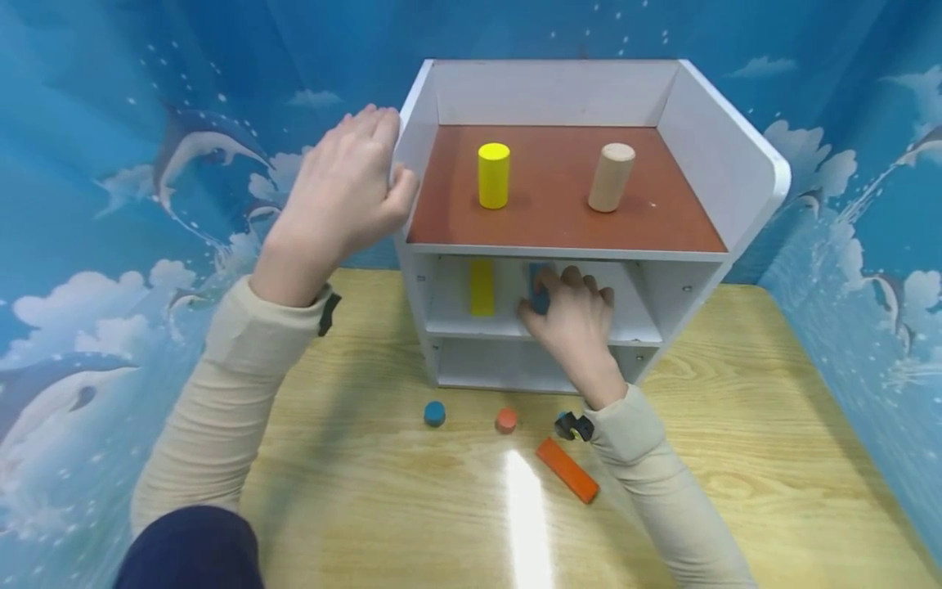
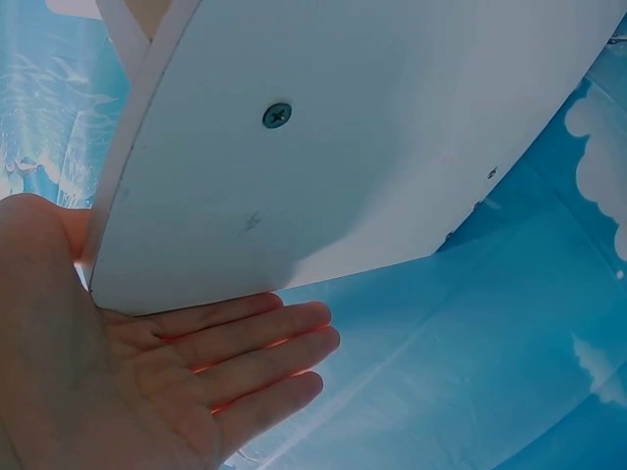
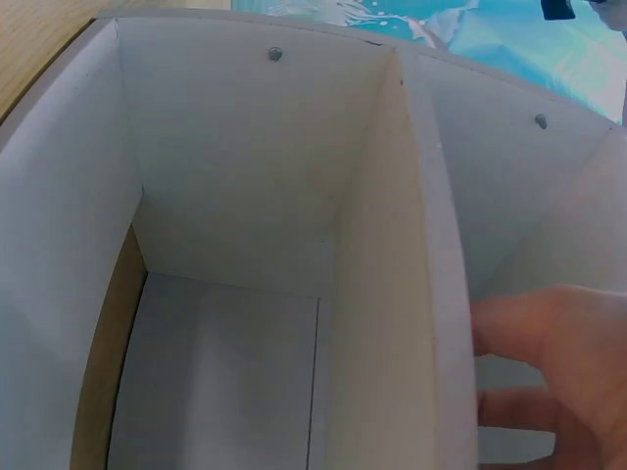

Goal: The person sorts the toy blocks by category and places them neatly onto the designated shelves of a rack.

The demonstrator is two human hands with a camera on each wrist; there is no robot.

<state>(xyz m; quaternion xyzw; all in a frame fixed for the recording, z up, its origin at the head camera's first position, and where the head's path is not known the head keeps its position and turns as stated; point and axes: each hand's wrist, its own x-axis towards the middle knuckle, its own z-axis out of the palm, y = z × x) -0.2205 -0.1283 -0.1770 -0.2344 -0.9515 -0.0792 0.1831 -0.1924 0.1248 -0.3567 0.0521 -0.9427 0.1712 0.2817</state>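
A white shelf unit (image 1: 515,329) with a brown top stands on the wooden table. My left hand (image 1: 349,176) rests at its upper left side wall; in the left wrist view the fingers (image 2: 260,352) lie straight under the panel's edge. My right hand (image 1: 576,323) reaches into the upper compartment below the brown top. There its thumb and index finger pinch a blue block (image 1: 536,271), which they partly cover. Left of it in the same compartment is a yellow bar (image 1: 482,288). In the right wrist view the fingers (image 3: 514,328) show behind the divider, and the block is hidden.
On the brown top (image 1: 545,221) stand a yellow cylinder (image 1: 494,178) and a plain wooden cylinder (image 1: 611,180). Before the unit lie a blue disc (image 1: 435,414), a red disc (image 1: 506,420) and an orange bar (image 1: 567,470). Another blue piece is mostly hidden by the right wrist's camera.
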